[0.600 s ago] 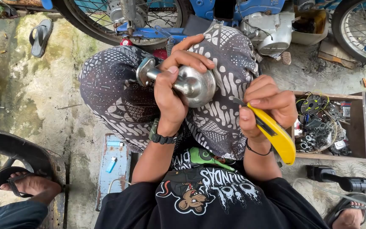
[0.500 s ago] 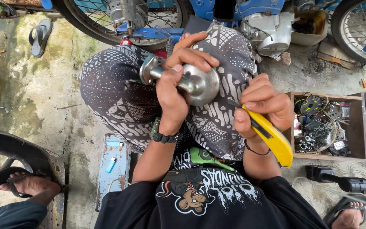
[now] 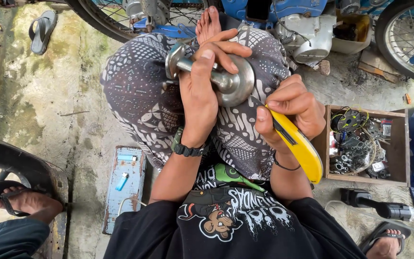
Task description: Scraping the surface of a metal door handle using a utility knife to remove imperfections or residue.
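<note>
Left hand [image 3: 202, 91] clamps a metal hub [image 3: 231, 84] against the lap for steadiness; right hand [image 3: 291, 112] pinches a yellow knife [image 3: 300, 146], tip at its rim.

Our left hand [image 3: 202, 91] hides part of the metal hub [image 3: 226, 79]; the knife's blade tip stays unseen behind it.

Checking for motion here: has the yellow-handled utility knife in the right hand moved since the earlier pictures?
Yes, slightly. The yellow-handled utility knife has shifted left, away from the wooden parts box and closer to the shiny metal hub.
</note>
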